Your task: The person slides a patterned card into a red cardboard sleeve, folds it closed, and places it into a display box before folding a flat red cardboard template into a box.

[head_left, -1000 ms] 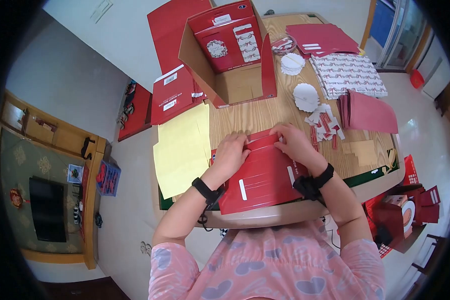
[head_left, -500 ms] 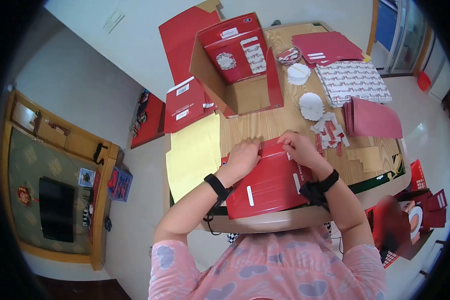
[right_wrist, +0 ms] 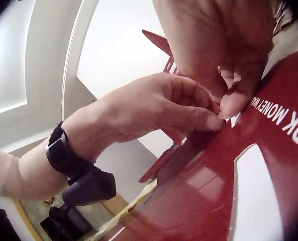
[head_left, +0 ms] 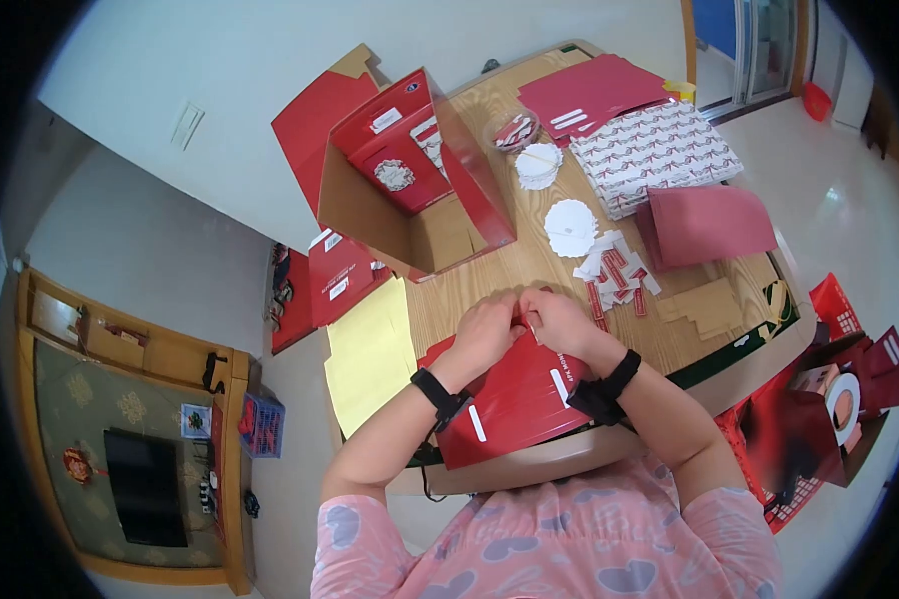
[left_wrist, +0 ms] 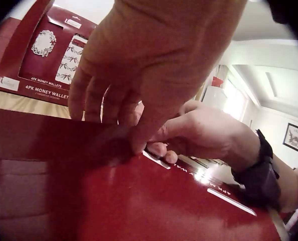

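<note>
A red printed card sheet (head_left: 514,399) with white slots lies at the table's near edge. At its far edge my left hand (head_left: 481,341) and right hand (head_left: 561,325) meet, fingertips almost touching. In the left wrist view, the left hand (left_wrist: 149,65) pinches a raised, folded strip of the red card (left_wrist: 119,201), thumb on the near side. The right wrist view has the right hand (right_wrist: 221,45) gripping the edge beside a small white slot, close to the left hand's fingertips (right_wrist: 216,120). The fingers hide part of the fold.
An upright open red box (head_left: 449,235) stands beyond the hands. Yellow sheets (head_left: 372,349) lie left. On the right are white scalloped cards (head_left: 571,228), small labels (head_left: 619,278), patterned white boxes (head_left: 654,150), dark red folders (head_left: 714,225) and brown card pieces (head_left: 709,304).
The hands have come together at the card's far edge, where they were spread apart before. The head view has shifted and turned, so the table appears rotated.
</note>
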The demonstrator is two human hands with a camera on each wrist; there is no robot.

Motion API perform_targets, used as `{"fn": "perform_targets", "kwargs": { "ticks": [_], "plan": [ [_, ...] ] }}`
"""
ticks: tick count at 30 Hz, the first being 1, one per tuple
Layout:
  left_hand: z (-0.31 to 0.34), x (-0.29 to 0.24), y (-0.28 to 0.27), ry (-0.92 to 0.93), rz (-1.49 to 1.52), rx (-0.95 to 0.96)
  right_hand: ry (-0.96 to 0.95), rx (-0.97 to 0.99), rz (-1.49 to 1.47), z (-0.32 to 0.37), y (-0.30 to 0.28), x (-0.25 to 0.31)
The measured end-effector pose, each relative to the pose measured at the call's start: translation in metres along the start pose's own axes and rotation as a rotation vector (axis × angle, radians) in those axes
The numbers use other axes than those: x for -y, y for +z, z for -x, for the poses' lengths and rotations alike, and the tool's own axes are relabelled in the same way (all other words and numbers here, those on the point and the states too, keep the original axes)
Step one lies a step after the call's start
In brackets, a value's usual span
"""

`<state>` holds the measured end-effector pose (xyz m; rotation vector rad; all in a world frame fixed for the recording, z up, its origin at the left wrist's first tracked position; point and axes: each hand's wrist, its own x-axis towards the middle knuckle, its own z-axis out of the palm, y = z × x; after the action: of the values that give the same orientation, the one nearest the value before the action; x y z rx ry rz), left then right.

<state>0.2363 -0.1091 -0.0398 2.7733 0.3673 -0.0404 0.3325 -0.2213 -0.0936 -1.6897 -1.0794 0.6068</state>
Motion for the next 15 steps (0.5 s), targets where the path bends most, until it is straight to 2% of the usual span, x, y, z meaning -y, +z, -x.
{"fn": "perform_targets", "kwargs": {
  "ticks": [5, 8, 15],
  "plan": [
    [0.000, -0.001, 0.000, -0.042, -0.014, 0.026, -0.040, -0.029, 0.047, -0.002, 0.003, -0.006],
    [0.004, -0.005, -0.004, -0.025, -0.009, -0.009, -0.114, -0.020, -0.039, -0.002, 0.004, -0.009],
    [0.020, 0.014, -0.006, 0.002, 0.033, -0.041, -0.045, 0.037, -0.120, -0.002, 0.003, -0.008]
  ]
}}
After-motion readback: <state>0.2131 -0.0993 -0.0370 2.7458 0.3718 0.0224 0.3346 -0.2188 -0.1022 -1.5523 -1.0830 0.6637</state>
